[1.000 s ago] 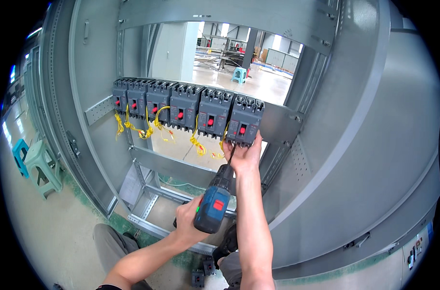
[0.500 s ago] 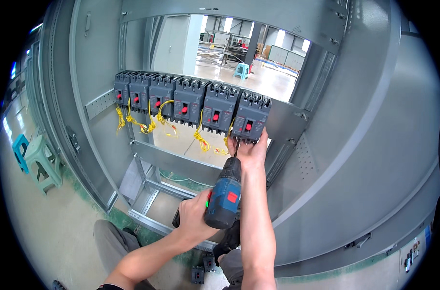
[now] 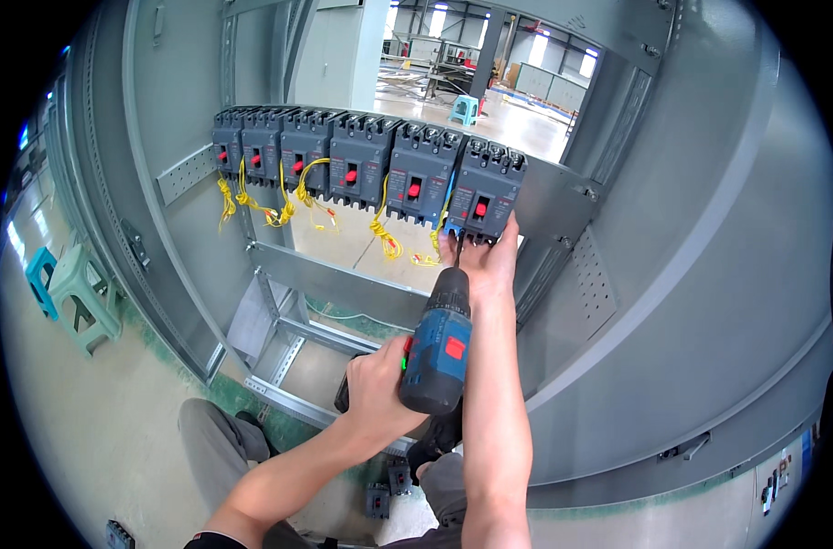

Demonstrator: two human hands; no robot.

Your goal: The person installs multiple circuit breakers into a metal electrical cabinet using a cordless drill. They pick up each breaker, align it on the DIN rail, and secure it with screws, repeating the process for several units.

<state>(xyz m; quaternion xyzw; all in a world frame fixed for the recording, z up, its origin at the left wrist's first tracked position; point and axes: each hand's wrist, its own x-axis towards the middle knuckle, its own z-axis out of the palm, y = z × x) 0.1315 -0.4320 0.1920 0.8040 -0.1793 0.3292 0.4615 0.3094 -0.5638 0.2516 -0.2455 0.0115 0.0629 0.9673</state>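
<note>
Shifted higher and slightly right in the view since half a second ago, the end breaker (image 3: 488,190) carries the drill (image 3: 438,348) and both hands along with it, their arrangement little changed (the camera itself seems to have tipped). Below the end breaker, the left hand (image 3: 380,389) is wrapped around the drill's grip, with the bit (image 3: 459,253) aimed up at that breaker's lower edge; whether its tip is seated cannot be told. Cupped half open under the end breaker, the right hand (image 3: 491,265) apparently steadies the casing and keeps the bit in line; hidden fingertips leave its grip uncertain. Left of the end breaker stand five matching breakers (image 3: 352,169), their yellow wires (image 3: 387,240) hanging in coils, probably bundled to stay clear. Right of the end breaker extends a grey metal plate (image 3: 555,197), seemingly its mount.
</note>
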